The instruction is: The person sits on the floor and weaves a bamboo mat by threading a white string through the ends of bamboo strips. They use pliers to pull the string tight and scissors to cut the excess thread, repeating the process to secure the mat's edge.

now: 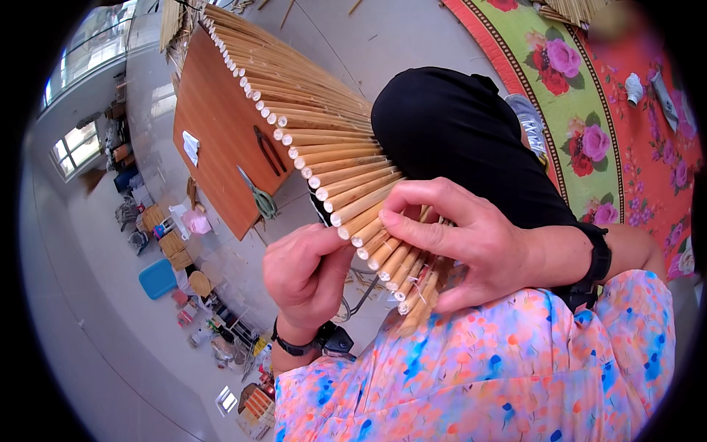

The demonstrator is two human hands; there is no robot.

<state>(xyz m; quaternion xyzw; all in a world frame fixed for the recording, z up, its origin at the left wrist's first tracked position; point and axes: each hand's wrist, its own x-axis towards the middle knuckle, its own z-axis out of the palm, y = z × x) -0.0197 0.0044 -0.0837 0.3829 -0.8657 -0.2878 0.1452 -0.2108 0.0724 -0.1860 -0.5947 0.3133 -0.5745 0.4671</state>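
Bright, even daylight fills the scene, entering through large windows at the far left, which glare pale and washed out. Shadows stay soft and faint across the grey floor. The fisheye lens bends straight lines toward the rim and closes the view in a black circular border. The centre is sharp, showing grain on the bamboo sticks, while a smudged, blurred patch sits at the upper right edge.

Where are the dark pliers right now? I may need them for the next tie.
In the head view, the dark pliers lie on the brown board, upper left of both hands, beside the bamboo mat, above the green-handled scissors.
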